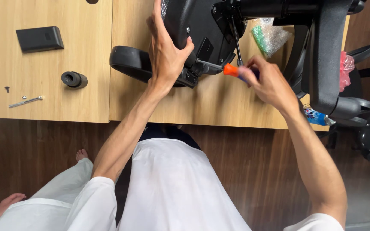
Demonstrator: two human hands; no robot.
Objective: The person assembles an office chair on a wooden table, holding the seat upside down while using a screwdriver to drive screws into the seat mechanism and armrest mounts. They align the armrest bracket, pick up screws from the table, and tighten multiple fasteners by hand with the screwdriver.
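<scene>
a person in white clothes stands at a pale wooden counter (pixel 56 98), both bare arms stretched forward over a black office chair part (pixel 202 30) lying on it. the left hand (pixel 164 51) is raised with the wrist bent, palm flat against the rounded black shell, fingers spread upward and the thumb hooked over its edge; its grip is wide and pressing, not closed round anything. the right hand (pixel 267 81) comes in from the right with the forearm angled up, and its grip is closed tight on the handle of a screwdriver (pixel 225 68), orange at the collar and dark under the fingers. the metal shaft runs left from that grip to the chair's underside, its tip just beside the left thumb. a curved black armrest (pixel 131 62) lies on the counter below the left grip.

beyond the right grip, a crumpled clear plastic bag (pixel 268 36) with green pieces inside rests on the counter. to the right of it, past the chair's upright frame, a pink plastic bag (pixel 345 70) shows, and lower, near the right forearm, a small blue-and-white packet (pixel 315 116) sits at the counter's edge. well left of the left grip lie a flat black rectangular block (pixel 39 38), a short black cylinder (pixel 73 79), a thin metal bolt (pixel 25 102) and a tiny dark screw (pixel 7 89). bare feet rest on the dark wooden floor (pixel 236 171).
</scene>
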